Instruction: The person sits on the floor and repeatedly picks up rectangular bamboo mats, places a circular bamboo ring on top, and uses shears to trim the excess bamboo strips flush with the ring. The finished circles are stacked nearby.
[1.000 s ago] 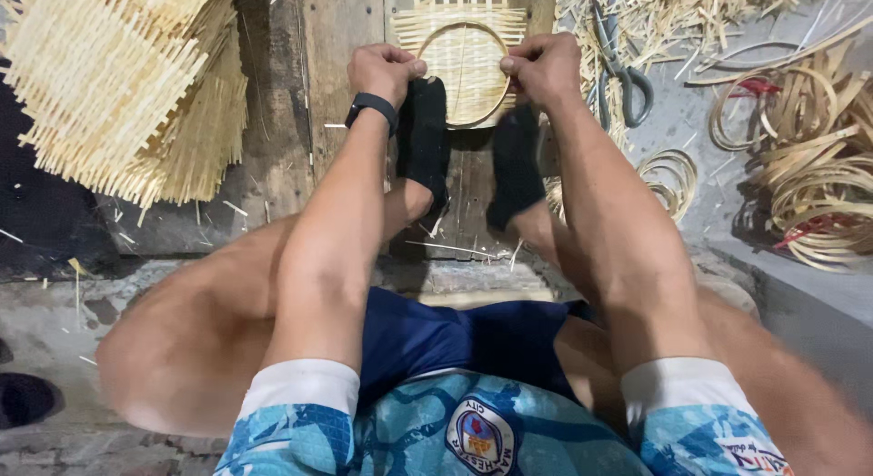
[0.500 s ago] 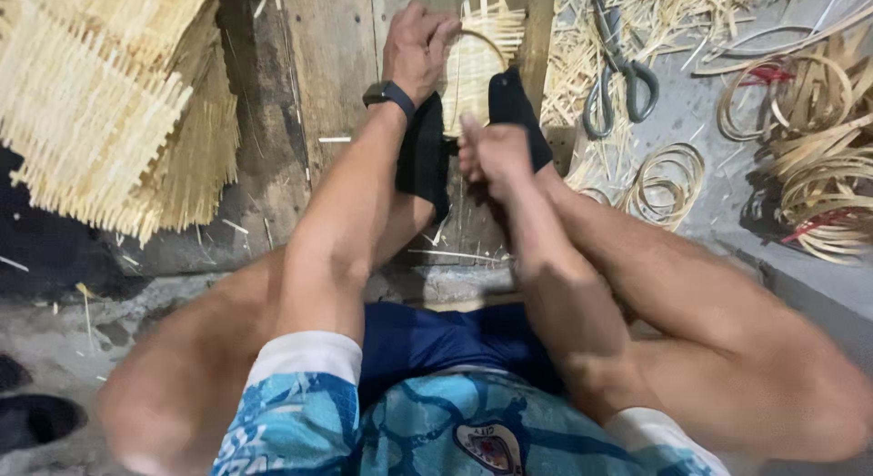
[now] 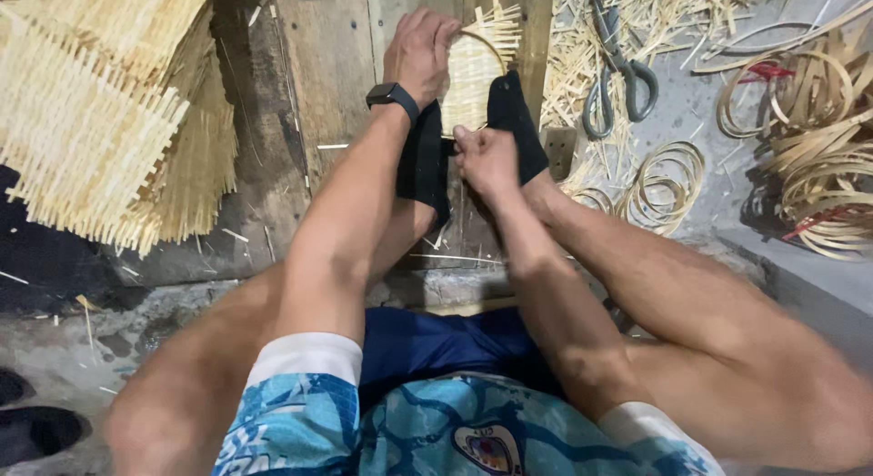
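A small round woven bamboo piece (image 3: 475,69) with a bent rim lies on a wooden board (image 3: 327,85), pinned between my two feet in black socks (image 3: 424,158). My left hand (image 3: 418,49), with a black watch on its wrist, presses down on the piece's left rim. At the near edge of the piece, between the socks, my right hand (image 3: 484,156) is closed and pinches the weave or a strip end; the fingertips are hidden.
Woven bamboo mats (image 3: 100,112) are stacked at the left. Metal shears (image 3: 618,71) lie on the floor to the right among bamboo shavings. Coils of bamboo strip (image 3: 659,176) and larger hoops (image 3: 809,140) sit at the right. A dark shoe (image 3: 36,430) is at bottom left.
My right hand left the far right rim and came to the near edge between my feet. My left hand shifted onto the piece's left rim. The camera view moved slightly.
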